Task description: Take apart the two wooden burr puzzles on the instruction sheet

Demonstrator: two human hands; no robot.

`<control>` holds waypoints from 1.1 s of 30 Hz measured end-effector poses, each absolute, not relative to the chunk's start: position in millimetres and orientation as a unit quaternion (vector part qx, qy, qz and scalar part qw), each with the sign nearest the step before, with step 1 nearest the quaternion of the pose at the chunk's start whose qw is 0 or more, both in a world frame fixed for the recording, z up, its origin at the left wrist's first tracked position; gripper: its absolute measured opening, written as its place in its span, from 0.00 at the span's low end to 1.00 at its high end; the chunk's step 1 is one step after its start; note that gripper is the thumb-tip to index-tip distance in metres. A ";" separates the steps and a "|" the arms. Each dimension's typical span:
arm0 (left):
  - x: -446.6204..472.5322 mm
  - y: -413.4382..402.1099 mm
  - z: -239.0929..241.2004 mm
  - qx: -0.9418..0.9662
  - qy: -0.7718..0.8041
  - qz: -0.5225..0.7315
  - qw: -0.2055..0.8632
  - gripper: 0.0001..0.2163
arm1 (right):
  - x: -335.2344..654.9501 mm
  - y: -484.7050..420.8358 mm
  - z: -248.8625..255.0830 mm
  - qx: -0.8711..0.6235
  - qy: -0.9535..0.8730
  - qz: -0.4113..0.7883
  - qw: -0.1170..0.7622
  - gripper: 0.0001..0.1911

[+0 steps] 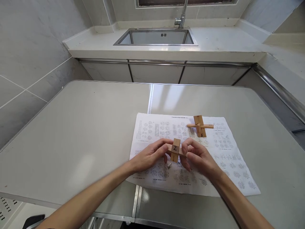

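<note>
Forearms (95,194) over table (83,133) — sink (152,38) beyond.

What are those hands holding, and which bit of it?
A wooden interlocking puzzle marked "2": the fingers of the left hand hold its left end, and those of the right hand hold its right end.

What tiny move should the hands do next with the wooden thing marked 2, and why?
Maybe steady the block with the left hand and gently nudge its side bar with the right hand: the left already grips the opposite side, and the right's fingertips are at that bar's end.
</note>
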State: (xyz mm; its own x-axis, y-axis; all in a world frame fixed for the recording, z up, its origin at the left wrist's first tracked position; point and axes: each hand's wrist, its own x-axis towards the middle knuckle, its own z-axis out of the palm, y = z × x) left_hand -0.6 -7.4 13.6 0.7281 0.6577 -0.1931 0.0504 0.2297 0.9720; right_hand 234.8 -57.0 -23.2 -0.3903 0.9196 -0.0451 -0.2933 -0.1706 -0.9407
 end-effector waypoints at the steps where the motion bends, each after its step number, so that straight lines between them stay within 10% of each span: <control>1: -0.9 -7.2 14.3 0.593 0.305 0.203 0.717 0.26 | 234.3 -57.5 -22.7 -0.329 -0.472 0.693 0.434 0.17; 33: -3.0 -21.4 4.9 0.658 0.307 0.230 0.648 0.26 | 226.8 -55.6 -17.3 -0.394 -0.529 0.645 0.385 0.13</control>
